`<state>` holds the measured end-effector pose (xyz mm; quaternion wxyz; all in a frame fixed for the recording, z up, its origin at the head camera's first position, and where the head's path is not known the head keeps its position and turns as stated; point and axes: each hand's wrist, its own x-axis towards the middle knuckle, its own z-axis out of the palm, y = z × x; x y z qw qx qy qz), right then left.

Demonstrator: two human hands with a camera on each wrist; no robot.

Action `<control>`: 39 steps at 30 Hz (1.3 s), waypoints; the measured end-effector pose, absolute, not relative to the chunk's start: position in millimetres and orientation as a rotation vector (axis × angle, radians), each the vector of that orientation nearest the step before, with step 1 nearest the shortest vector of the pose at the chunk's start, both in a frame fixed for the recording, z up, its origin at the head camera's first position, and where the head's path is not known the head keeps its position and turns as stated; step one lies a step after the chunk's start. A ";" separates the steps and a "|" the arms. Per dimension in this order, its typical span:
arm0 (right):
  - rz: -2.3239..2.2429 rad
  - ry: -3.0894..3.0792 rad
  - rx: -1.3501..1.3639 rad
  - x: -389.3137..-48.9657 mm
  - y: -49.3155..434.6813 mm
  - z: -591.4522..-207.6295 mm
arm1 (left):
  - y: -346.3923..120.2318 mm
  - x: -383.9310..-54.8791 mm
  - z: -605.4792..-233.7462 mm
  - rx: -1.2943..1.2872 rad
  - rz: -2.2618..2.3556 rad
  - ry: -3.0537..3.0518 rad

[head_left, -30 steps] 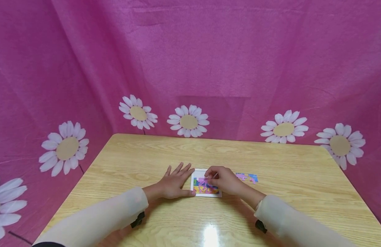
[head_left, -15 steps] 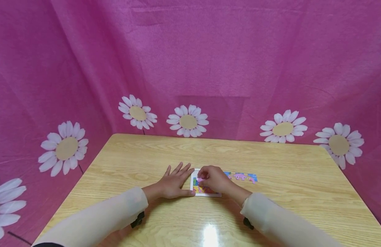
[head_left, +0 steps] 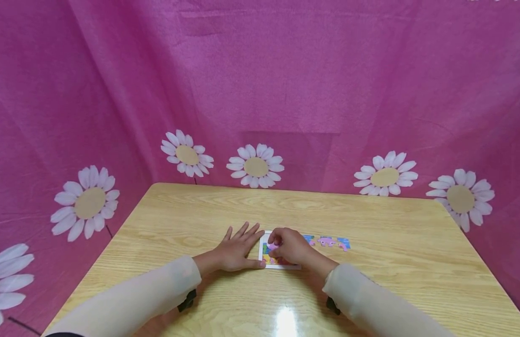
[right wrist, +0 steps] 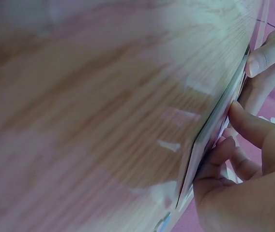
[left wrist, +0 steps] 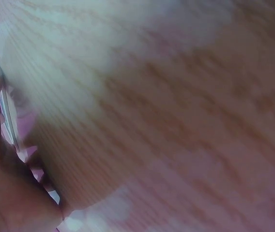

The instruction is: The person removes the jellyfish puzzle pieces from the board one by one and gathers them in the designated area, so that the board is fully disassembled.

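A small jigsaw puzzle in a white-edged tray [head_left: 260,250] lies on the table, its lower part filled with yellow, green and pink picture pieces. My left hand [head_left: 236,252] rests flat with spread fingers, thumb and fingertip at the tray's left edge. Over the puzzle, my right hand [head_left: 291,248] pinches a pink puzzle piece [head_left: 273,245] between thumb and bent forefinger, low against the picture. The right wrist view shows the thumb tip [right wrist: 234,108] down at the tray's surface. My right hand hides much of the tray's right half.
Several loose pink and blue puzzle pieces [head_left: 327,241] lie in a row right of the tray. The wooden table [head_left: 201,201] meets a pink curtain [head_left: 293,93] with daisies at its back. A bright reflection shows near the front.
My right hand has moved left over the tray with the pink puzzle piece, uncovering more loose pieces on the right. My left hand has stayed in place.
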<state>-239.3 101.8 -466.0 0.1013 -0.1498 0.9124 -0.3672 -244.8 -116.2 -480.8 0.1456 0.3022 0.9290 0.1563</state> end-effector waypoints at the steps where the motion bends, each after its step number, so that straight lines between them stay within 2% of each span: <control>1: -1.082 2.695 -0.446 -239.0 101.6 -465.9 | -116.4 -244.3 -480.3 0.873 0.454 2.678; 39: -1.299 2.591 -0.364 -238.5 103.8 -465.7 | -115.5 -243.8 -479.0 0.867 0.425 2.676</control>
